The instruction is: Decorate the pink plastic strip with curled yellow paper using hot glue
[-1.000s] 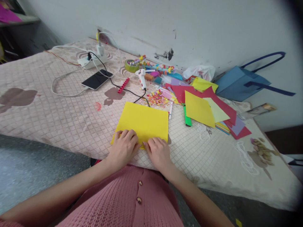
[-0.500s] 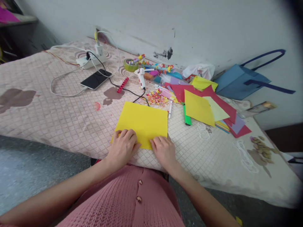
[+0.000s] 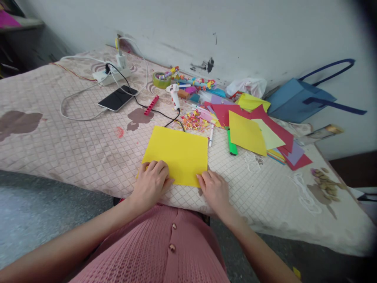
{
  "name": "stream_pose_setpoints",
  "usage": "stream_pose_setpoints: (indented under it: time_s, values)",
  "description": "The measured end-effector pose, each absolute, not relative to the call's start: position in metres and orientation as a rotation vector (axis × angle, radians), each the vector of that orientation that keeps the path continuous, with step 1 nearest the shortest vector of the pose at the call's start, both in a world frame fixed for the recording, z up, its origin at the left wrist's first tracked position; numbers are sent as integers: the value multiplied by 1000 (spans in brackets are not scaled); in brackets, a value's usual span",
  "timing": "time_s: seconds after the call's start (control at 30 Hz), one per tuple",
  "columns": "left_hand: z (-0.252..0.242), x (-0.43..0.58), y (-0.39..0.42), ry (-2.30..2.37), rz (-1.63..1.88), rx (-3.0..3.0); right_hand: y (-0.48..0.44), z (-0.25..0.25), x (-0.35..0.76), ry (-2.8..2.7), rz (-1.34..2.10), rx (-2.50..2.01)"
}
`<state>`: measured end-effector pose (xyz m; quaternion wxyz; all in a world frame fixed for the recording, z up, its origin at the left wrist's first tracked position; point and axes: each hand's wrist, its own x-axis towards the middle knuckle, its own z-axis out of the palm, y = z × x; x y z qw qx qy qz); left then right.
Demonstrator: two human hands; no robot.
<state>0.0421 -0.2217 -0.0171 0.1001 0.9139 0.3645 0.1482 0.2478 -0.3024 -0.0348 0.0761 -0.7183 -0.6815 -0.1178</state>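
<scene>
A yellow sheet of paper [image 3: 179, 151] lies flat on the cloth near the table's front edge. My left hand [image 3: 151, 181] rests on its near left part, fingers curled and closed on the sheet's front edge. At the near right corner, my right hand [image 3: 215, 188] has its thumb and fingers pinched on the paper. The undersides of both hands are hidden. Beyond the sheet are a white glue gun [image 3: 174, 96] with a black cord and a heap of small coloured paper scraps [image 3: 196, 121]. A white pen [image 3: 211, 135] stands just off its right side.
Coloured sheets [image 3: 247, 131], a green marker [image 3: 232, 142] and white string [image 3: 252, 162] lie to the right, with a blue bag [image 3: 299, 100] behind. Back left are a phone [image 3: 118, 98], cables and a power strip [image 3: 112, 76]. A tape roll [image 3: 161, 80] sits near the wall.
My right hand has slid right along the paper's front edge to its near right corner. My left hand stays in place on the sheet.
</scene>
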Motion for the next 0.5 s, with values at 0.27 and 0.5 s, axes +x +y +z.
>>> stream_pose_setpoints:
  time_s: [0.27,0.5]
  values:
    - [-17,42,-220,1071,428,2695,-316,-35,265,-2020,-325,-2226]
    - [-16,43,-220,1065,415,2714,-332,-20,262,-1715,-95,-1813]
